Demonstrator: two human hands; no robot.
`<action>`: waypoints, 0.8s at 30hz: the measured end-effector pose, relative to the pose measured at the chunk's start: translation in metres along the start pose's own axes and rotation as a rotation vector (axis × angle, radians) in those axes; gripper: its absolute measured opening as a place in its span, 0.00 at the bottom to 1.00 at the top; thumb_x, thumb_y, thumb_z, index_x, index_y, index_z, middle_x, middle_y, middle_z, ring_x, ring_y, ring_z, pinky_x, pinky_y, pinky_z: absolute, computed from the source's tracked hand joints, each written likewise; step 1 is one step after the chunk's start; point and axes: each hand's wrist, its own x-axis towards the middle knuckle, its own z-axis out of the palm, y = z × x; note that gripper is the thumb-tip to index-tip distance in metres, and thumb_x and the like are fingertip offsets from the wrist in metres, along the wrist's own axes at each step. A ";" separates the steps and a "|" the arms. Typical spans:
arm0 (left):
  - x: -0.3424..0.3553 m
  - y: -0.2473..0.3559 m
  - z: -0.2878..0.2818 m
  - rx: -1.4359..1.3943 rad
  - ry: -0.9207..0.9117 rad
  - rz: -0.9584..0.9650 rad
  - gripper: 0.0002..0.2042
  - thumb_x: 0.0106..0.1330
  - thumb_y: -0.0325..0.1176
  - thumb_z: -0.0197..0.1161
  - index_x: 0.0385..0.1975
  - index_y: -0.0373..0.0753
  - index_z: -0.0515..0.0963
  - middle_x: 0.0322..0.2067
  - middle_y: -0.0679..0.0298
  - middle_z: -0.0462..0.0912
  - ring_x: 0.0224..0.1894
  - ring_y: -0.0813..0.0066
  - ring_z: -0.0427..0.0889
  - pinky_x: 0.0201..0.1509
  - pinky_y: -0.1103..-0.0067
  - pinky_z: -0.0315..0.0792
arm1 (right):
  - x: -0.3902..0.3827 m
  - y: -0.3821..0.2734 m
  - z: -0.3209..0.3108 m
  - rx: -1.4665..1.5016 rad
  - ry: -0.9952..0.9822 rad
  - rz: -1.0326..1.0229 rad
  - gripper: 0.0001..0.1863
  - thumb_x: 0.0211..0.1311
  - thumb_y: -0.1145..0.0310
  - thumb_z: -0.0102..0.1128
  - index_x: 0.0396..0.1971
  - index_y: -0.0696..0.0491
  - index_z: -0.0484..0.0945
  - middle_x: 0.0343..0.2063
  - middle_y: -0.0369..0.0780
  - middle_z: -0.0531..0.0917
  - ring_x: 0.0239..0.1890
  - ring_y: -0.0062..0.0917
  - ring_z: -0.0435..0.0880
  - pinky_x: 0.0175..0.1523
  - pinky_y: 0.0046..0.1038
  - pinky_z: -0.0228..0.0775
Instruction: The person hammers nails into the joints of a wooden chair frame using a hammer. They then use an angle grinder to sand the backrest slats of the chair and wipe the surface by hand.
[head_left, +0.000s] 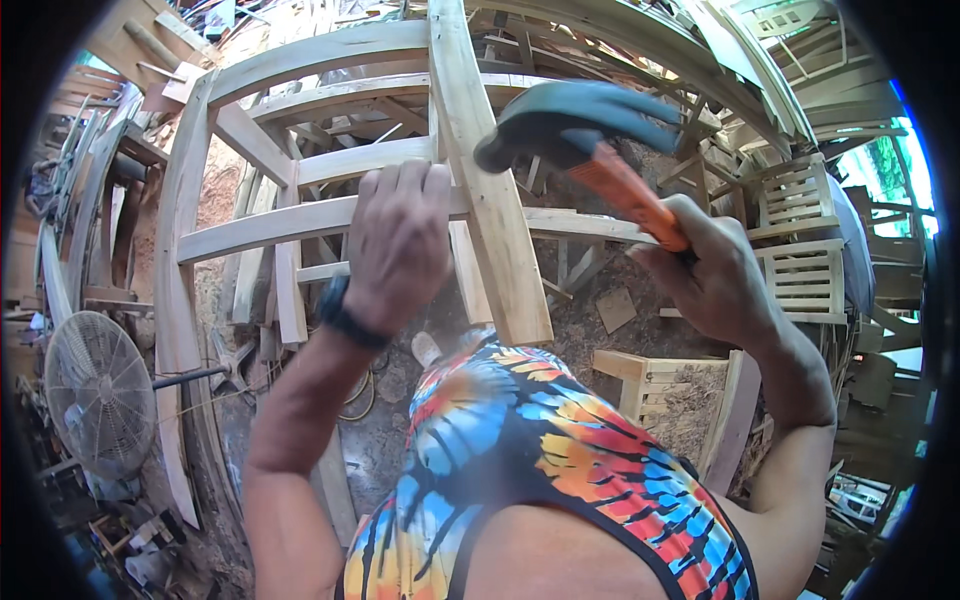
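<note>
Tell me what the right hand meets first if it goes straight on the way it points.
With the right hand, its hammer would likely meet the wide wooden board first, though depth is unclear.

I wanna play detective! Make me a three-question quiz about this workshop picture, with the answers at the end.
1. Which tool is the person's right hand holding?
2. True or false: in the picture, the round fan is to the right of the wooden frame that the left hand is at.
3. Fill the gap: the dark wristband is on the person's ____ wrist.

Key:
1. A hammer.
2. False: the round fan is to the left of the wooden frame that the left hand is at.
3. Left.
</note>
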 end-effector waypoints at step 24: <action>-0.029 0.105 0.092 -3.313 -0.727 0.018 0.25 0.70 0.59 0.53 0.42 0.39 0.73 0.27 0.66 0.74 0.30 0.69 0.76 0.42 0.67 0.74 | 0.005 0.025 0.002 0.113 0.097 -0.015 0.07 0.73 0.68 0.60 0.42 0.53 0.72 0.20 0.29 0.72 0.18 0.13 0.70 0.22 0.23 0.61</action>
